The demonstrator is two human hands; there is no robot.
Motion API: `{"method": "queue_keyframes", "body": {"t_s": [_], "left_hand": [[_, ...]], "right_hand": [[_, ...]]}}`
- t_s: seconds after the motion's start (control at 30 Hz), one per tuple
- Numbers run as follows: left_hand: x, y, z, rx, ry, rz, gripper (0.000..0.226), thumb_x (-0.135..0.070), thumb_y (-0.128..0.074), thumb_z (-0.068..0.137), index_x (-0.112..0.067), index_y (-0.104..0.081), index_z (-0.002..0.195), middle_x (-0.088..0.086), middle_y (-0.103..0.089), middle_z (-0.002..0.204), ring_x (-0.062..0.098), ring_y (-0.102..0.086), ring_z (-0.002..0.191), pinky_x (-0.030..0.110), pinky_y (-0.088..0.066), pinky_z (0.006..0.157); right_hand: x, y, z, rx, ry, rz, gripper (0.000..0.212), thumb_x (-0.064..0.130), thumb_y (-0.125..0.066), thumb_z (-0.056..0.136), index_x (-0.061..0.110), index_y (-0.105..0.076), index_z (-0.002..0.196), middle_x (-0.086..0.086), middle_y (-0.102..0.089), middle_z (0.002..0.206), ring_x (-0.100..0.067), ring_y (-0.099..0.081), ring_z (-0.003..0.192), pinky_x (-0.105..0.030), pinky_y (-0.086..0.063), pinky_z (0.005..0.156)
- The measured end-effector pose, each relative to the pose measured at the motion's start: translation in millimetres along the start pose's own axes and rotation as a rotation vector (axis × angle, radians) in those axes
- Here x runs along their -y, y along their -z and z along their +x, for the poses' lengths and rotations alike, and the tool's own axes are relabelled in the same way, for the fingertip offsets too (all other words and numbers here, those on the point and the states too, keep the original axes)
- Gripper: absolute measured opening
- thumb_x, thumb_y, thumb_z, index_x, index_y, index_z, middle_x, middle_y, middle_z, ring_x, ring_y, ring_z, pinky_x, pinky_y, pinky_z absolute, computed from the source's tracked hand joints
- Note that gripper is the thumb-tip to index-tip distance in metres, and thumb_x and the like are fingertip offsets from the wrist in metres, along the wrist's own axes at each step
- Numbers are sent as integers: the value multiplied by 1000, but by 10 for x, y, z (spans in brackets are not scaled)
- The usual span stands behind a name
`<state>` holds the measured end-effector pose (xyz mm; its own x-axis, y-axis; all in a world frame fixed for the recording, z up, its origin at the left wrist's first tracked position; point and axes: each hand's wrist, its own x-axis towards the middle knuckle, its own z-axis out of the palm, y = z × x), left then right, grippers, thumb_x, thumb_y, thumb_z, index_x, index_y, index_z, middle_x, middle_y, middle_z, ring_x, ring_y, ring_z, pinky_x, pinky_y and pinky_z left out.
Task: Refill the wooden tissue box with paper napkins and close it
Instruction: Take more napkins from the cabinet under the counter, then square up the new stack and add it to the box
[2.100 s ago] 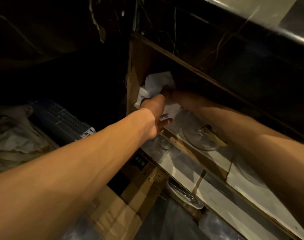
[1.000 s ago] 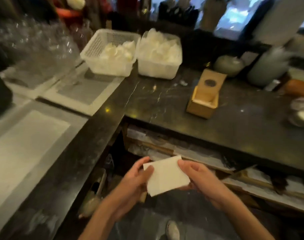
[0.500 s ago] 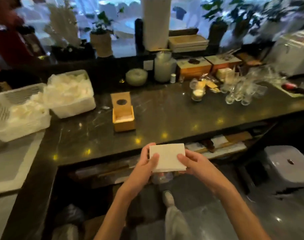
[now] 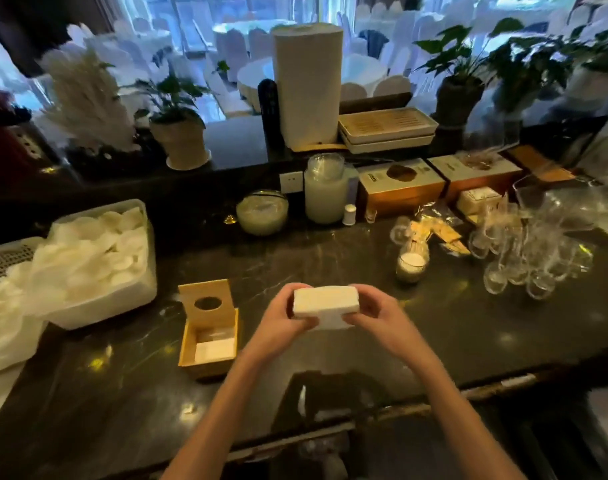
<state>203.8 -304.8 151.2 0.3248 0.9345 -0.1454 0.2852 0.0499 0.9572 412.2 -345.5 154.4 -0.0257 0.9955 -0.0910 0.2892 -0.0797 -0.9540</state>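
A thick white stack of paper napkins (image 4: pixel 325 301) is held level above the dark counter, gripped at its left end by my left hand (image 4: pixel 282 320) and at its right end by my right hand (image 4: pixel 378 317). To the left of my hands stands the wooden tissue box (image 4: pixel 209 355), open on top, with a few white napkins lying at its bottom. Its lid (image 4: pixel 205 301), with an oval hole in it, stands upright at the box's far side.
White plastic tubs (image 4: pixel 98 265) of folded white items sit at the left. Several clear glasses (image 4: pixel 524 261) crowd the right side, with a small candle jar (image 4: pixel 411 265) nearer the middle. Jars, boxes, a paper roll (image 4: pixel 307 84) and plants line the back. The counter's front edge (image 4: pixel 295 434) runs below my forearms.
I have come up from the dark cupboard below with the napkin stack in both hands and raised it over the counter; the view now looks down on the open box.
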Motion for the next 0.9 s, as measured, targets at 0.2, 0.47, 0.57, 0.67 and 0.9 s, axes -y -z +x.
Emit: {"method": "queue_keyframes", "body": {"t_s": [0.2, 0.47, 0.57, 0.67, 0.9], "left_hand": [[404, -241, 792, -63, 77, 56, 47, -3, -71, 83, -24, -53, 121, -7, -57, 120, 5, -55, 114, 25, -53, 88], [1288, -332, 798, -57, 222, 262, 41, -1, -63, 86, -18, -49, 120, 0, -48, 122, 12, -48, 116, 20, -40, 93], [1489, -329, 752, -5, 195, 261, 44, -4, -62, 89, -15, -43, 128, 4, -41, 128, 12, -42, 120, 16, -36, 97], [1694, -280, 726, 13, 189, 235, 52, -3, -64, 88, -11, -40, 133, 8, -41, 131, 15, -42, 123, 28, -39, 107], [1880, -330, 741, 88, 182, 139, 77, 4, -54, 82, -11, -18, 148, 10, -31, 146, 19, -35, 135, 34, -30, 117]], "right_hand": [[-607, 154, 842, 45, -66, -144, 43, 9, -73, 84, 32, -58, 118, 19, -64, 112, 4, -58, 109, -23, -50, 93], [-1439, -415, 1074, 145, -240, -159, 51, -4, -70, 81, 34, -55, 112, 0, -64, 117, -18, -58, 118, -44, -47, 105], [-1580, -555, 1052, 164, -312, -121, 52, -3, -68, 85, 23, -53, 128, -2, -60, 130, -20, -53, 127, -30, -43, 106], [-1615, -723, 953, 101, -376, -63, 66, -2, -64, 89, 12, -37, 147, 3, -46, 141, -12, -42, 134, -5, -39, 94], [-1621, -983, 737, -29, -415, 69, 72, -3, -52, 96, 15, -15, 155, 7, -33, 148, -7, -31, 139, -23, -26, 112]]}}
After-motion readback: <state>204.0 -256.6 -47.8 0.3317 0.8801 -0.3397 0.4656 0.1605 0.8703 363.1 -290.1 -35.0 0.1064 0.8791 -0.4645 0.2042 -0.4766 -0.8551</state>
